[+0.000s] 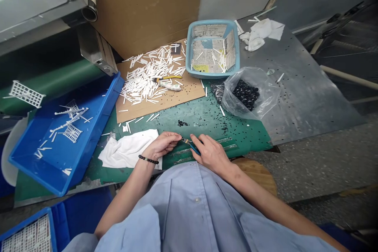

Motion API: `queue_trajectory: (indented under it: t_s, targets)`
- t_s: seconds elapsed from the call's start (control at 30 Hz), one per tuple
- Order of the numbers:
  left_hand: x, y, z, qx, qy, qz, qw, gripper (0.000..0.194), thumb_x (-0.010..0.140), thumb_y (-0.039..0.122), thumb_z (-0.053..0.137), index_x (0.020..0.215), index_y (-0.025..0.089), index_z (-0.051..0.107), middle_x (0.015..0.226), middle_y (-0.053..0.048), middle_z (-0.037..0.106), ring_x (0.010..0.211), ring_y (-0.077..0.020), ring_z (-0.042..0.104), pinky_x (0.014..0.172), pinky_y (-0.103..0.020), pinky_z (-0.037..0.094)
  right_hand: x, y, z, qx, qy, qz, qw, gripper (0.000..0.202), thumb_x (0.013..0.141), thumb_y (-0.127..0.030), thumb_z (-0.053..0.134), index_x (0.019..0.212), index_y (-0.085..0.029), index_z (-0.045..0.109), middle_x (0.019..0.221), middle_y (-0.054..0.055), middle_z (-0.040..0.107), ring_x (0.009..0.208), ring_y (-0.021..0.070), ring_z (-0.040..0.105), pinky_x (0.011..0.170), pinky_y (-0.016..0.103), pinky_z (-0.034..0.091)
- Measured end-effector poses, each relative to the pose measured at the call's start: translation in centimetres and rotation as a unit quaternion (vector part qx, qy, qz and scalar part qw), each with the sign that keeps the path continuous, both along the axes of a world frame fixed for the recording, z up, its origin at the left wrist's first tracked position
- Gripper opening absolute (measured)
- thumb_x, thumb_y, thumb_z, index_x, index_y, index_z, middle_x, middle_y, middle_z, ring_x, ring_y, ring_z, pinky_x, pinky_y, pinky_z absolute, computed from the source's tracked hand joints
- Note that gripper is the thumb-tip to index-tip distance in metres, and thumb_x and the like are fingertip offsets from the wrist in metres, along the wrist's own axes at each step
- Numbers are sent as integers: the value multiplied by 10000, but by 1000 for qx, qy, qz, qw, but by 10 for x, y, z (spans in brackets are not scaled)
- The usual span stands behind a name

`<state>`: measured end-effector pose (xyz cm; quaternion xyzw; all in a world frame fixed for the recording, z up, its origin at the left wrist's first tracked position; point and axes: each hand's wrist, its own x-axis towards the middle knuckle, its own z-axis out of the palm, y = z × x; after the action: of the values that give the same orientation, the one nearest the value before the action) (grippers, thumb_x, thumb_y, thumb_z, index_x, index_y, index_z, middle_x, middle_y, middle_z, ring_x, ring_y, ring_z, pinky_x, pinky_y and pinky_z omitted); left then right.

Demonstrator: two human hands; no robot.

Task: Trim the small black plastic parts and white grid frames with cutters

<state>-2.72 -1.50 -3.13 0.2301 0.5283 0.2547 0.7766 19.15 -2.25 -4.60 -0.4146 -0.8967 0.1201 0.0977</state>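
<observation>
Near the front edge of the green work surface, my right hand (211,151) is closed around a pair of pliers (193,147) with blue handles. Their jaws point left and meet the fingertips of my left hand (163,143). That hand is pinched on something small and dark, too tiny to make out. Just beyond both hands lies a little heap of small black parts (182,123). A crumpled white cloth (130,151) rests beside and partly under my left wrist.
White sticks (147,73) and yellow-handled pliers (171,77) lie on cardboard (189,92). Behind stands a light-blue basket (213,75); a clear bag (265,98) of black parts is at right. A blue tray (59,165) holding white plastic frames sits left.
</observation>
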Motion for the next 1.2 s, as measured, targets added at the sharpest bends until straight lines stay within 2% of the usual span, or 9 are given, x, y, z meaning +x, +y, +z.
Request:
queue_trajectory:
  t_s: [0.23,0.43,0.53,0.67,0.8,0.87,0.97,1.07,1.2]
  targets:
    - [-2,-3,-5,-16,5,-12,1000,323,691,379,770,720,145,550,534,104,241,421,-18,139,386,-193,51,0,1,9,-18,-55,16,998,431,914,-306,502,1314,-145,501,967,101,606,859,231,569,654,321,459]
    - [1,-5,-8,-20,-13,6,1000,316,706,335,759,679,152,503,539,102,234,417,-16,148,377,-173,78,0,-3,-1,-33,-42,12,998,394,894,-239,527,1278,-150,528,922,74,616,792,204,611,613,293,467]
    - [4,-4,-7,-19,-73,52,996,264,716,245,722,661,147,483,562,73,310,428,-18,233,375,-153,146,1,-5,-10,-31,42,-6,999,369,921,-271,484,1263,-145,544,885,60,611,768,186,612,653,284,485]
    - [2,-1,-7,-21,-193,154,969,123,659,162,632,697,134,519,712,-29,512,555,-63,446,470,-152,347,3,-6,-16,-56,156,-54,985,354,928,-306,480,1227,-143,574,871,56,612,762,165,608,666,260,491]
    - [-1,13,-7,24,-212,197,957,138,633,164,630,746,124,562,738,-31,521,570,-66,434,495,-165,345,4,-4,-18,-73,195,-70,976,351,913,-306,507,1209,-135,588,864,59,616,737,160,602,646,259,489]
    - [1,23,-8,45,-135,197,970,166,708,261,648,774,125,582,669,6,468,510,-53,351,450,-167,259,4,-3,-17,-77,196,-71,975,345,910,-304,511,1199,-135,594,875,62,620,739,162,606,645,264,492]
    - [5,36,-11,136,128,162,969,285,754,413,662,729,134,609,578,42,400,486,-64,289,458,-197,196,3,-1,-15,-83,192,-73,975,349,910,-299,508,1209,-136,587,886,65,621,758,167,611,660,270,499]
    - [10,38,-16,239,375,79,892,274,751,421,671,696,153,646,584,16,483,548,-106,393,525,-225,245,3,0,-15,-84,190,-78,975,347,911,-293,502,1218,-153,579,871,57,618,760,165,610,665,267,502]
    - [16,31,-20,270,494,26,826,171,785,362,648,773,193,675,593,-1,521,589,-155,448,576,-250,250,3,-1,-17,-90,192,-85,974,346,913,-294,497,1223,-162,574,867,53,612,763,164,605,669,264,499]
